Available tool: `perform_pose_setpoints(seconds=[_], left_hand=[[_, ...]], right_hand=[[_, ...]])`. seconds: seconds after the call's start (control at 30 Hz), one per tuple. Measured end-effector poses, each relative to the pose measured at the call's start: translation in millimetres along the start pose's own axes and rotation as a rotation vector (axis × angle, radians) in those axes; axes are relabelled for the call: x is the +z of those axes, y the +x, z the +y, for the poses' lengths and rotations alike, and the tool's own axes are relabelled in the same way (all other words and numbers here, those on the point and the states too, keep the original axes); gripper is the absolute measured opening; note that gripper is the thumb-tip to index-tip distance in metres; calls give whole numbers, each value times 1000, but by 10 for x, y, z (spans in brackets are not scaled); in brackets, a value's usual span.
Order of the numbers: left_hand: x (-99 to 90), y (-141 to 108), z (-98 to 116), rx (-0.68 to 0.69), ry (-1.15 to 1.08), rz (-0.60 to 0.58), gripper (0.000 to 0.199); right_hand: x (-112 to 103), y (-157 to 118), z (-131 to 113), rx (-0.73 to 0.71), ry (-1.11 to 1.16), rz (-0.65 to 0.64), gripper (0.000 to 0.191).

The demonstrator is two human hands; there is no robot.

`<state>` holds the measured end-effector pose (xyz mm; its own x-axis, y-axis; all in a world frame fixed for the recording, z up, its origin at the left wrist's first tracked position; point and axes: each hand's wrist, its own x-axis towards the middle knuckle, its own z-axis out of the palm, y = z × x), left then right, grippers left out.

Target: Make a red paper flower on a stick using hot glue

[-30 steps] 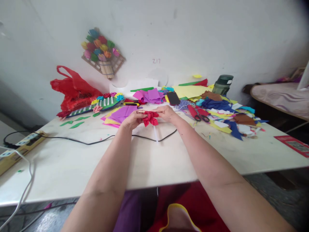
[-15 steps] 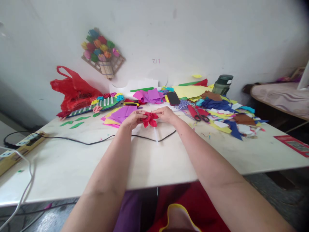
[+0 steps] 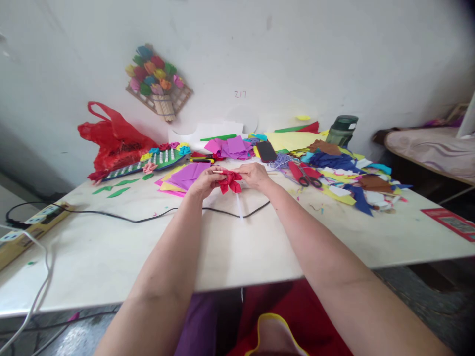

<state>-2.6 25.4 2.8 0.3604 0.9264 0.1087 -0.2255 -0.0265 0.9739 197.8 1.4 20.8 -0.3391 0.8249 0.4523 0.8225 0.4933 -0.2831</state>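
Note:
A red paper flower (image 3: pixel 230 182) is held above the middle of the table, between my two hands. My left hand (image 3: pixel 208 182) has its fingers closed on the flower's left side. At the right side, my right hand (image 3: pixel 254 176) pinches the flower's upper edge. A thin pale stick lies across the top between the fingers. Below the flower a whitish, translucent strip (image 3: pixel 240 207) hangs toward the table. Left of my left hand lies a stack of purple, yellow and pink paper (image 3: pixel 185 176).
On the white table (image 3: pixel 148 257) a black cable (image 3: pixel 122 216) crosses below my hands. Scissors (image 3: pixel 308 179) and colored scraps (image 3: pixel 356 178) lie right; green paper leaves (image 3: pixel 118 192) and a red bag (image 3: pixel 115 133) left. A phone (image 3: pixel 265 151) and bottle (image 3: pixel 342 131) stand further back.
The red flower has turned slightly between my fingers, and its petals lie a little differently. My right hand has shifted slightly.

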Motion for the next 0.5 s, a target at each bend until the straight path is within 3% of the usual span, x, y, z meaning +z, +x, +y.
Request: perform_pose_setpoints(seconds=[0.27,0.5], left_hand=[[14,-11,-6,38,21,-5,42],[9,2,-25,58,69,-20,42]], right_hand=[[35,13,78,22,126,23,37],[0,-16,78,43,167,52,42]])
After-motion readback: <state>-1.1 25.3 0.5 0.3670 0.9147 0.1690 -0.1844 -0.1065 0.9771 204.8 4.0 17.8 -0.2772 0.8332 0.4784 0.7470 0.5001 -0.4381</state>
